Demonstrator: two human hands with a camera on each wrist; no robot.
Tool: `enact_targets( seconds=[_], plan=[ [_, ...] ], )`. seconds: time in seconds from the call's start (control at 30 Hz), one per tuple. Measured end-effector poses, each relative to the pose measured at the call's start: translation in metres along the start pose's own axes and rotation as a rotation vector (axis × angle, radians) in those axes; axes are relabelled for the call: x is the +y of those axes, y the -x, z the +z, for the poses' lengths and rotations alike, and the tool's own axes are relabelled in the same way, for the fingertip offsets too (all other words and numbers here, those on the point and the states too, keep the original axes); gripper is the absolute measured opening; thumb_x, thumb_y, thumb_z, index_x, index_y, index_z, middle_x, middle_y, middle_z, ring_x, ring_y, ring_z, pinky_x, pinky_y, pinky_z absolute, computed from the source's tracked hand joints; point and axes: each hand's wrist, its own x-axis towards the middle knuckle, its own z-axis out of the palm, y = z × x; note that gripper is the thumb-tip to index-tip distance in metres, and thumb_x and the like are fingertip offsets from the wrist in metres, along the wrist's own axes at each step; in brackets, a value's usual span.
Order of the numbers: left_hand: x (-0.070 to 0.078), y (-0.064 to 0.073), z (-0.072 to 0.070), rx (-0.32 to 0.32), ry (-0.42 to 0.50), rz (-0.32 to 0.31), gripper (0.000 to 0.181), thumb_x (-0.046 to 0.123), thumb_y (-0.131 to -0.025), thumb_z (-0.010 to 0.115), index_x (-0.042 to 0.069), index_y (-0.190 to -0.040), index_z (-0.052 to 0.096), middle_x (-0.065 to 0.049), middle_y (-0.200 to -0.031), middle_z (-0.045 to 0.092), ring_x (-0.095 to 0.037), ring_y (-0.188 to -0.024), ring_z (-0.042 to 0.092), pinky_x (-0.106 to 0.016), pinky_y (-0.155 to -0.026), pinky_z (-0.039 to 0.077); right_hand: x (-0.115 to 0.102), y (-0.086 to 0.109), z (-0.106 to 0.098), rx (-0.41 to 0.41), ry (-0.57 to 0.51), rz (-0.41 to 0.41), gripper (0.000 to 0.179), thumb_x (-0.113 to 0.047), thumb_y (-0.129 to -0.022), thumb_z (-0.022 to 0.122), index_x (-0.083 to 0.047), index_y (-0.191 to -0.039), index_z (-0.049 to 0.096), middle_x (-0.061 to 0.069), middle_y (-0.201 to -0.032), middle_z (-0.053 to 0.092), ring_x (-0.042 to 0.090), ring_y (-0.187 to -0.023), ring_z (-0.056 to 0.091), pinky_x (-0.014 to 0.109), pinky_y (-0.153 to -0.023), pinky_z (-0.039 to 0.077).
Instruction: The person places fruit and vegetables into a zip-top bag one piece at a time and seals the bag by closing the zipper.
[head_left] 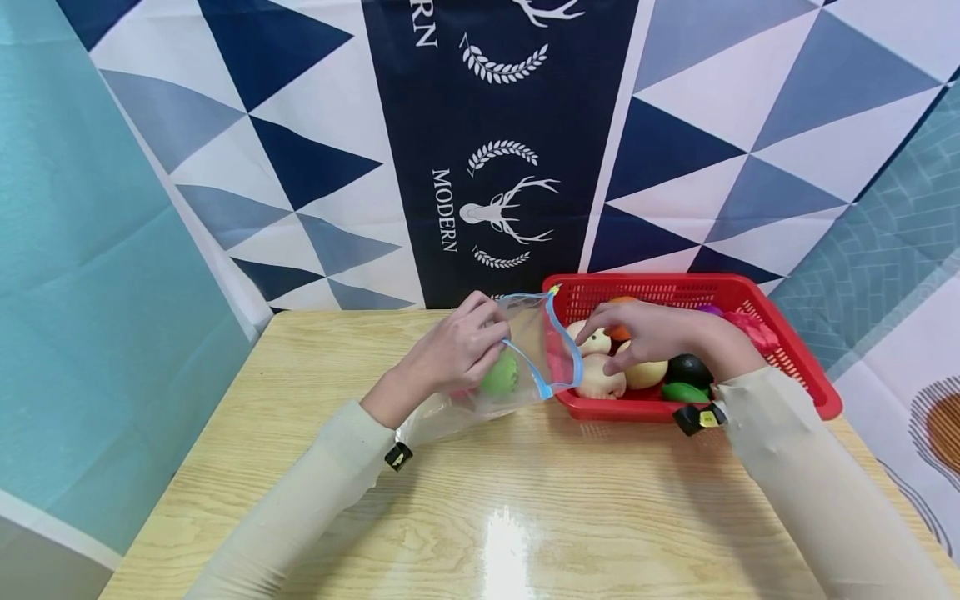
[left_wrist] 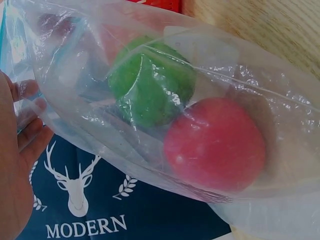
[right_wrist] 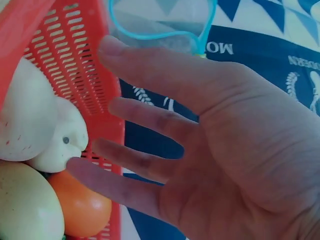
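My left hand (head_left: 457,346) grips the clear plastic zip bag (head_left: 450,423) near its mouth, which gapes toward the basket with a blue zip edge. Inside lie a bumpy green ball-shaped piece (left_wrist: 150,82) and a round pinkish-red piece (left_wrist: 215,145). Over the left part of the red basket (head_left: 821,392), my right hand (head_left: 648,327) has its fingers spread and holds nothing. Beneath and beside those fingers are a round cream piece (head_left: 600,383), a white piece with a dark dot (right_wrist: 60,137), a pale yellow-green piece (right_wrist: 27,205) and an orange piece (right_wrist: 82,207).
Farther right in the basket lie a black oval piece (head_left: 688,369), a green piece (head_left: 684,393) and a crumpled pink-red piece (head_left: 752,331). The wooden table (head_left: 420,525) meets a patterned cloth (head_left: 517,108) at its back edge.
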Motion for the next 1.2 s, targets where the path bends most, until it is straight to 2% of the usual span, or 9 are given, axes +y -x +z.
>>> enact_targets(
  seconds=[0.2, 0.27, 0.37, 0.47, 0.57, 0.77, 1.0, 1.2],
  plan=[
    [0.0, 0.0, 0.001, 0.006, 0.008, 0.003, 0.011, 0.006, -0.1, 0.062, 0.006, -0.092, 0.07, -0.012, -0.103, 0.071, -0.032, -0.107, 0.063, -0.041, -0.097, 0.057, 0.003, -0.011, 0.0, -0.135, -0.001, 0.111, 0.066, -0.025, -0.087, 0.095, -0.017, -0.149, 0.071, 0.019, -0.155, 0.063, 0.039, -0.135, 0.062, 0.053, -0.1, 0.065],
    [-0.001, 0.0, 0.001, 0.005, 0.009, 0.005, 0.011, 0.006, -0.1, 0.062, 0.006, -0.092, 0.07, -0.012, -0.104, 0.071, -0.032, -0.107, 0.063, -0.041, -0.098, 0.057, 0.004, -0.015, -0.001, -0.187, -0.016, 0.151, 0.068, -0.025, -0.088, 0.094, -0.016, -0.151, 0.069, 0.019, -0.148, 0.065, 0.036, -0.123, 0.066, 0.046, -0.093, 0.066],
    [-0.001, 0.0, 0.001, -0.001, 0.008, 0.004, 0.011, 0.007, -0.1, 0.062, 0.006, -0.093, 0.07, -0.012, -0.104, 0.071, -0.032, -0.107, 0.063, -0.041, -0.098, 0.057, 0.004, -0.021, -0.002, -0.26, -0.031, 0.198, 0.069, -0.027, -0.09, 0.094, -0.016, -0.153, 0.068, 0.017, -0.141, 0.064, 0.029, -0.115, 0.063, 0.037, -0.086, 0.064],
    [-0.001, 0.0, 0.001, -0.007, 0.007, 0.003, 0.011, 0.007, -0.101, 0.062, 0.006, -0.093, 0.069, -0.012, -0.104, 0.071, -0.032, -0.107, 0.063, -0.041, -0.098, 0.057, 0.005, -0.026, -0.002, -0.306, -0.045, 0.212, 0.068, -0.026, -0.09, 0.094, -0.016, -0.152, 0.068, 0.017, -0.141, 0.062, 0.027, -0.118, 0.06, 0.036, -0.085, 0.064],
    [-0.001, 0.0, 0.0, -0.013, 0.01, 0.0, 0.011, 0.007, -0.101, 0.062, 0.007, -0.093, 0.07, -0.012, -0.105, 0.071, -0.032, -0.108, 0.063, -0.041, -0.099, 0.057, 0.005, -0.03, -0.001, -0.327, -0.045, 0.21, 0.066, -0.023, -0.09, 0.094, -0.016, -0.15, 0.068, 0.017, -0.141, 0.061, 0.029, -0.127, 0.056, 0.036, -0.088, 0.065],
    [0.0, -0.001, 0.0, -0.023, 0.011, -0.011, 0.012, 0.007, -0.102, 0.061, 0.007, -0.094, 0.07, -0.012, -0.106, 0.072, -0.031, -0.109, 0.063, -0.041, -0.099, 0.057, 0.004, -0.036, 0.003, -0.354, -0.034, 0.2, 0.06, -0.017, -0.088, 0.093, -0.013, -0.143, 0.068, 0.017, -0.141, 0.06, 0.028, -0.124, 0.057, 0.036, -0.089, 0.065],
    [0.0, 0.0, 0.0, -0.026, 0.006, -0.018, 0.012, 0.008, -0.102, 0.061, 0.007, -0.094, 0.07, -0.011, -0.106, 0.072, -0.031, -0.109, 0.062, -0.041, -0.099, 0.057, 0.005, -0.04, 0.007, -0.34, 0.008, 0.167, 0.055, -0.009, -0.087, 0.091, -0.011, -0.138, 0.07, 0.019, -0.146, 0.059, 0.037, -0.136, 0.05, 0.04, -0.097, 0.067],
    [0.001, 0.0, -0.001, -0.038, 0.003, -0.03, 0.012, 0.008, -0.102, 0.061, 0.007, -0.095, 0.071, -0.011, -0.107, 0.072, -0.031, -0.11, 0.062, -0.041, -0.1, 0.057, 0.007, -0.038, 0.007, -0.325, 0.036, 0.165, 0.054, -0.011, -0.088, 0.093, -0.011, -0.137, 0.07, 0.019, -0.144, 0.063, 0.037, -0.135, 0.053, 0.046, -0.103, 0.066]
  ],
)
